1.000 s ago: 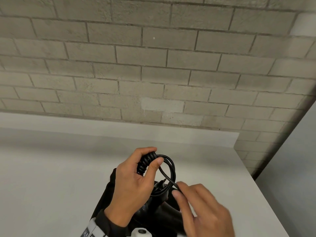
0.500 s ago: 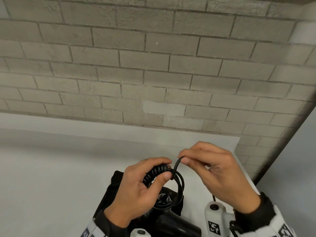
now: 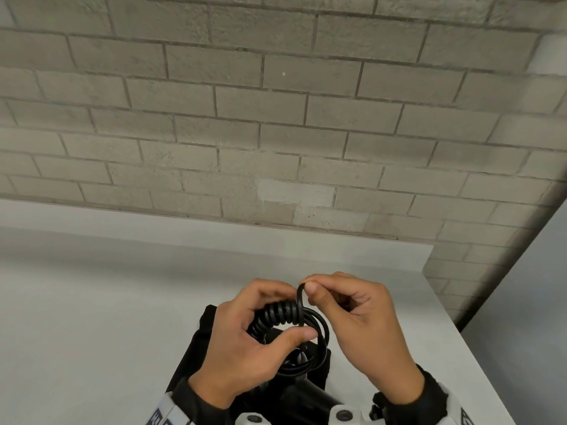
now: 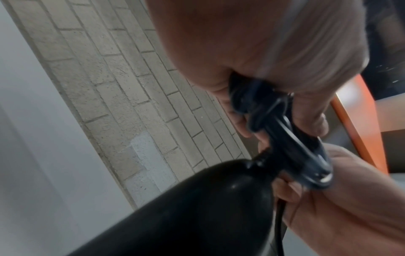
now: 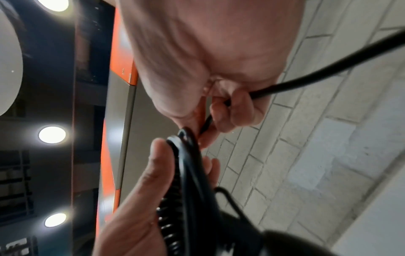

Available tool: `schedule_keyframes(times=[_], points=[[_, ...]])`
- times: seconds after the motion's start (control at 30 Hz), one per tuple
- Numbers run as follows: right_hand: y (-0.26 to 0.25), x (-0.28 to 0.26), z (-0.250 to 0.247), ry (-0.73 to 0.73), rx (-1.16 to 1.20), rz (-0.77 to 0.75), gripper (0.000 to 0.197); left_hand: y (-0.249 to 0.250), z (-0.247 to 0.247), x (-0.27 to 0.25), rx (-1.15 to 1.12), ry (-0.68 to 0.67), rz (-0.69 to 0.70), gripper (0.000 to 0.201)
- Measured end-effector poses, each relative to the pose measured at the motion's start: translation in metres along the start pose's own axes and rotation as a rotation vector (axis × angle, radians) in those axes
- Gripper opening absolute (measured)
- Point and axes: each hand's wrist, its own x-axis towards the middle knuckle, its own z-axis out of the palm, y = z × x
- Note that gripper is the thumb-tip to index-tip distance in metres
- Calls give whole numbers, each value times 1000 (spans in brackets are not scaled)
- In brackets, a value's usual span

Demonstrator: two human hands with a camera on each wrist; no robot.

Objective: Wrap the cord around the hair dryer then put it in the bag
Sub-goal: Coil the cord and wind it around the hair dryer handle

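Observation:
A black hair dryer [image 3: 310,400] lies low in the head view, over a black bag [image 3: 202,342] on the white table [image 3: 92,332]. My left hand [image 3: 294,314] grips the cord's spiral coil [image 3: 276,315] together with several round loops of straight cord [image 3: 323,338], thumb across the front. My right hand [image 3: 306,286] pinches a strand just above the coil, touching the left fingers. The right wrist view has that pinched cord [image 5: 328,69] running off to the upper right. The dryer body [image 4: 197,207] fills the left wrist view's lower half.
A grey brick wall [image 3: 276,118] rises behind the table. The table's right edge [image 3: 454,326] runs close beside my right hand, with a grey panel [image 3: 537,286] beyond it. Bare tabletop stretches away to the left.
My right hand rose from below the bundle to its top, pinching the cord, and has since drawn in against the left fingers. The left hand has kept hold of the coil.

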Motion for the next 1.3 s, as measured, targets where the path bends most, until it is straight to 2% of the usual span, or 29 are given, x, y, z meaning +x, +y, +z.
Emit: schedule_keyframes(times=[0.07, 0.23, 0.33, 0.43, 0.53, 0.7, 0.8, 0.9, 1.1, 1.17, 1.2, 1.27, 1.3], points=[[1, -4, 4, 19, 65, 95, 10, -1, 0, 0, -20, 28, -10, 41], [3, -14, 13, -14, 363, 443, 13, -3, -2, -5, 20, 26, 6, 35], [8, -21, 11, -58, 382, 490, 9, -3, 0, -6, 43, 51, 8, 33], [10, -29, 10, -77, 418, 424, 27, -4, 1, -6, 48, 86, -24, 31], [17, -37, 11, -145, 399, 301, 47, -4, 1, -5, 50, 55, -53, 29], [24, -41, 9, -170, 289, 242, 26, 4, -1, -2, 13, -12, -142, 24], [22, -37, 5, -164, 285, 234, 21, 8, -4, 1, -24, -56, -227, 36], [21, -34, 4, -135, 181, 185, 19, 12, -5, 2, -52, -86, -308, 48], [18, -36, 10, -94, 72, 173, 18, 16, 1, 0, 1, -46, -292, 19], [20, -41, 15, -6, -14, 170, 24, 19, 5, -1, -18, 14, -312, 15], [20, -43, 19, 97, -83, 144, 30, 20, 7, -1, -19, 50, -317, 16], [18, -45, 27, 348, -236, 18, 33, 22, 12, -1, -10, 107, -319, 18], [17, -46, 30, 423, -313, -79, 27, 23, 14, -1, -10, 127, -317, 19]])
